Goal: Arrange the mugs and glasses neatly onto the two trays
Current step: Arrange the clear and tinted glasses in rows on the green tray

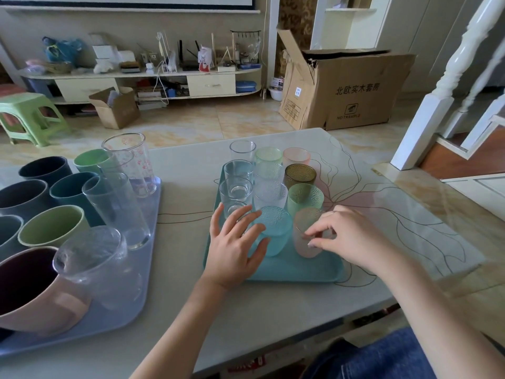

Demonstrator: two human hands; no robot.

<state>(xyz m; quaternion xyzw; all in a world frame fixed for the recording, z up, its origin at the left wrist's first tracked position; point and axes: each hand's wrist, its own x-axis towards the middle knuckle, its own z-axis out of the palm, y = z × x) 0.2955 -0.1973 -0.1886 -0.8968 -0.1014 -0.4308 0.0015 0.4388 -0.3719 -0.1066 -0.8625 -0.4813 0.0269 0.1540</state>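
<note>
Teal tray [306, 269] at centre of the bench [191, 165], carrying three rows of glasses; the left hand [236, 246] lies with fingers spread and nearly straight against the near clear glass [237, 214] and blue textured glass [274, 231]. The right hand [347, 237] pinches the near pink frosted glass [307, 236] with curled fingertips. Lavender tray [131, 305] at left holds mugs [52, 228] and tall clear glasses [120, 209]
</note>
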